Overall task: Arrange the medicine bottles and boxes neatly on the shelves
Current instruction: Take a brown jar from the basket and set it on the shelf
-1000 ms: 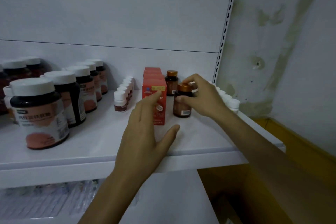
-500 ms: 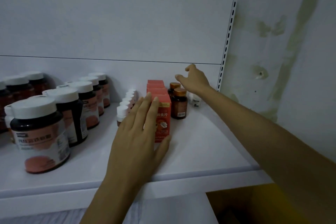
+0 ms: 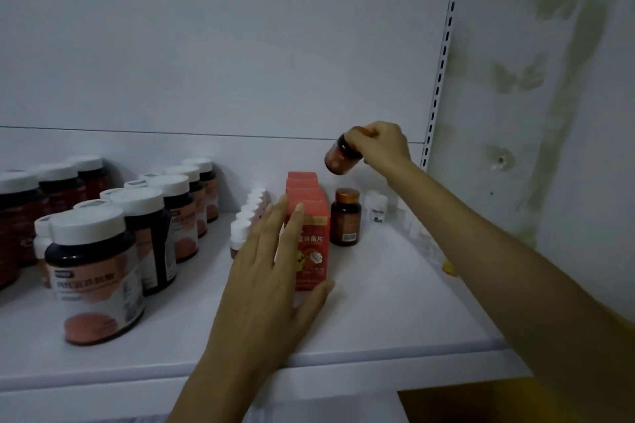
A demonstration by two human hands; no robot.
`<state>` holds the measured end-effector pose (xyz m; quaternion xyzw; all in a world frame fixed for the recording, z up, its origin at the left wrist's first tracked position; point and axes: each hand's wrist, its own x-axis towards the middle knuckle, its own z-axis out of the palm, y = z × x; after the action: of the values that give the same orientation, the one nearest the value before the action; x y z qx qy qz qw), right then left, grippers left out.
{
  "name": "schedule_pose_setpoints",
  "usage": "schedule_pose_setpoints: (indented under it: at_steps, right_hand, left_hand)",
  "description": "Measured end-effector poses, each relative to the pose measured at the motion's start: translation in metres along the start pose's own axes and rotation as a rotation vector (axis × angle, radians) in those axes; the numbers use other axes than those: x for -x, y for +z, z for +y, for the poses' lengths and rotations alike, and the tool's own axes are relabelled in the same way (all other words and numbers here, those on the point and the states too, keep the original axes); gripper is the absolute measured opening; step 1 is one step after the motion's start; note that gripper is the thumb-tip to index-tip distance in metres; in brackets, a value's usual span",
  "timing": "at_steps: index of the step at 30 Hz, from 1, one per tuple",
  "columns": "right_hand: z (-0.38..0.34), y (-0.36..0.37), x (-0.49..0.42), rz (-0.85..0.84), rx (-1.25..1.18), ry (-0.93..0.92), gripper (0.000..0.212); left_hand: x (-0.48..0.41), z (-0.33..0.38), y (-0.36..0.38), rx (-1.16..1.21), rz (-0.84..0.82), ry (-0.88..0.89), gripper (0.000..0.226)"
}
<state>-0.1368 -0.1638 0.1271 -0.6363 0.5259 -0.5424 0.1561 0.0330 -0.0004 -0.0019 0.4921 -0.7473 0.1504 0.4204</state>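
My right hand (image 3: 381, 144) grips a small amber bottle (image 3: 340, 156) by its gold cap and holds it tilted in the air above the shelf (image 3: 395, 302), near the back panel. A second amber bottle (image 3: 345, 221) with a gold cap stands upright below it. To its left a row of red boxes (image 3: 311, 244) runs front to back. My left hand (image 3: 271, 285) lies flat with straight fingers against the left side and front of the first red box.
Large dark jars with white lids (image 3: 92, 271) fill the left of the shelf. A row of small white-capped bottles (image 3: 245, 220) stands left of the red boxes. More small white bottles (image 3: 376, 204) line the right edge behind my right arm. A slotted upright (image 3: 439, 72) borders the back panel.
My right hand has picked up the rear amber bottle and lifted it off the shelf, tilted. My left hand stays against the red box.
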Motion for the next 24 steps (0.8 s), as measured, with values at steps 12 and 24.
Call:
schedule_pose_setpoints:
  at_steps: [12, 24]
  right_hand:
    - [0.041, -0.06, 0.187, -0.239, -0.808, 0.152, 0.036]
    - [0.046, -0.059, 0.193, -0.458, -0.607, 0.125, 0.031]
  left_hand:
    - [0.017, 0.044, -0.006, 0.412, 0.042, -0.175, 0.047]
    - [0.02, 0.029, -0.014, 0.529, -0.234, -0.186, 0.06]
